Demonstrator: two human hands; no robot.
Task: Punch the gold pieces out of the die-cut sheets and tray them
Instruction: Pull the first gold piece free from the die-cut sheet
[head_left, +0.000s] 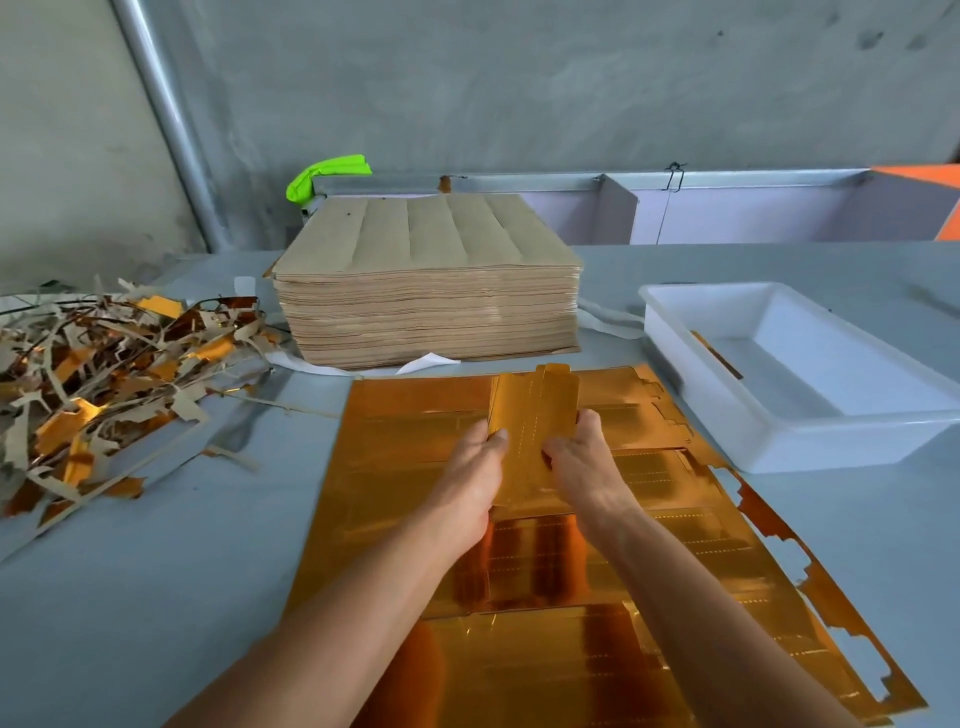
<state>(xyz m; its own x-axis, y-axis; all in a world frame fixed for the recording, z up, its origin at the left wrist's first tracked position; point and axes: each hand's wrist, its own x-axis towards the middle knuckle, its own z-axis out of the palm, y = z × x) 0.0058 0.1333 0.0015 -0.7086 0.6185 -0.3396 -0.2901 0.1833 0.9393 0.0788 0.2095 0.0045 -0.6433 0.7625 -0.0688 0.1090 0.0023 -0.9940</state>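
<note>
A gold piece (530, 415) is held raised above the die-cut sheet (675, 545), pinched at its edges by the left hand (470, 475) and right hand (584, 462), seemingly to free it cleanly. The white tray (769, 441) is kept just right of the sheet for short transfers, and the scrap pile (104, 374) well left.

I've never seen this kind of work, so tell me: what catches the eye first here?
The shiny gold die-cut sheet lying in the middle of the table, where the left hand and right hand grip a gold piece. Behind stands a tall brown sheet stack; scrap strips lie left, a white tray right.
</note>
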